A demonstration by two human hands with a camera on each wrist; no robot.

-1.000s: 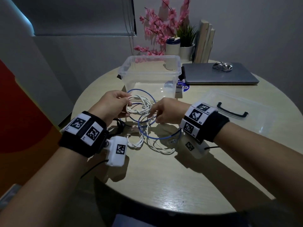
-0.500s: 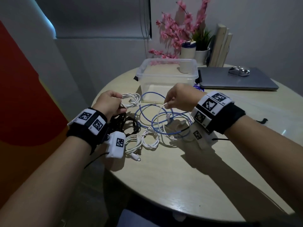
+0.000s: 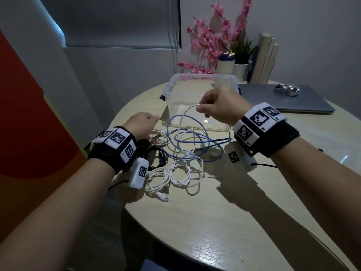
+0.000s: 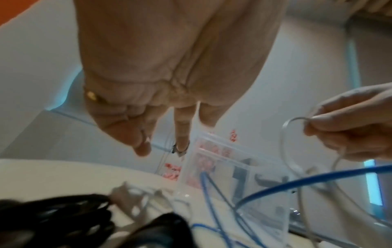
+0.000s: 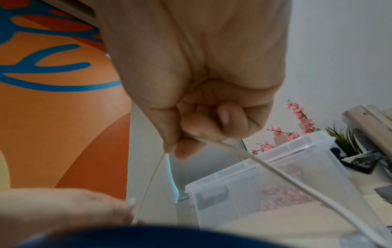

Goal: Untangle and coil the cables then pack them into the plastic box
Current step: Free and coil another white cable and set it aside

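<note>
While right hand pinching white cable, raised before plastic box, likely to draw it free of blue cable. Left hand low beside box, fingers loosely curled, apparently holding nothing.

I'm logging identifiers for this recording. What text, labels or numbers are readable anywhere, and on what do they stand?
"R2": probably, in tiny print beside a coded marker square on the right wristband; its other small prints are too small to read.
Left wristband: coded marker squares only; the tiny print is unreadable.
White bottle: a printed mark on its cap, too blurred to read.
Both wrist views: no text.
</note>
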